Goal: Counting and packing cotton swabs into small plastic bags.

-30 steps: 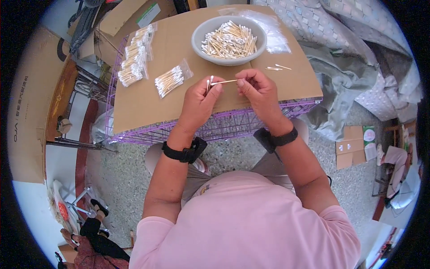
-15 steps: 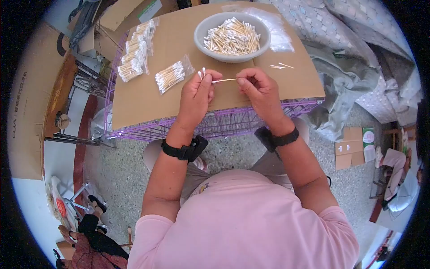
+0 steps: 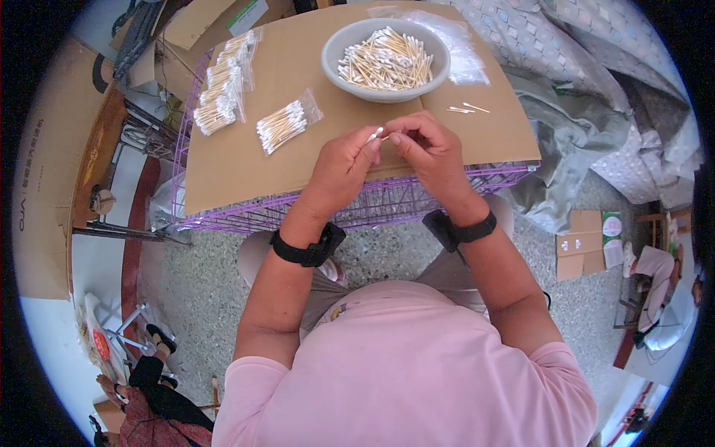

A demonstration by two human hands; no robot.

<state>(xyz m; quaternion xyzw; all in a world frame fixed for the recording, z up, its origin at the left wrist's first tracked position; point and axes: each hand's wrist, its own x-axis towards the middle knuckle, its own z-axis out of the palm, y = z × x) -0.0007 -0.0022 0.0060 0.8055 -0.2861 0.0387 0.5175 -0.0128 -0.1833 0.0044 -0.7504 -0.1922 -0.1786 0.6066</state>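
Note:
Close in front of the bowl, my left hand (image 3: 344, 165) is closed around cotton swabs (image 3: 375, 134), whose white tips show above the thumb. My right hand (image 3: 430, 153) nearly touches it, thumb and forefinger pinched on a thin swab stick that reaches toward the left fingers. Most of the held sticks are hidden by my hands. Beyond them stands a grey bowl (image 3: 383, 96) heaped with loose wooden cotton swabs (image 3: 386, 61). Left of the bowl lies a clear bag of swabs (image 3: 281, 128). Several loose swabs (image 3: 461, 110) lie to the right.
Several filled swab bags (image 3: 223, 83) overlap in a row at the left edge of the cardboard sheet (image 3: 298, 71). Clear plastic bags (image 3: 465, 56) lie behind the bowl's right side. A purple wire cage (image 3: 387, 203) is beneath the cardboard. Grey patterned cloth (image 3: 547, 127) hangs at right.
My left hand has moved right and slightly nearer to me, up against the right hand. The swab stretched between the hands is now mostly covered by fingers.

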